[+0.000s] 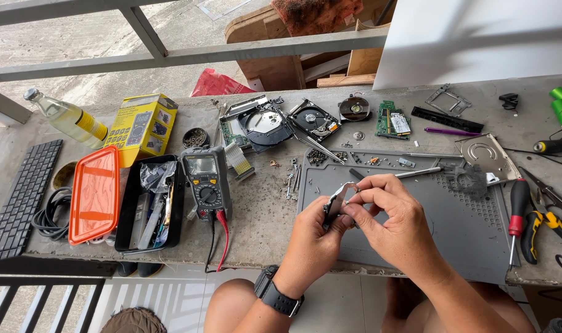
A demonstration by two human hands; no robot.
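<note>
Both my hands meet over the near left part of a grey work mat. My left hand, with a black watch on its wrist, grips a small curved silver metal part from below. My right hand pinches the top of the same part with thumb and forefinger. A thin silver tool lies on the mat just beyond my right fingers. Small screws and bits sit along the mat's far edge.
Opened hard drives, a circuit board and a round platter plate lie behind the mat. A multimeter, black tool box, orange lid, yellow box, bottle and keyboard are left. Screwdrivers and pliers lie right.
</note>
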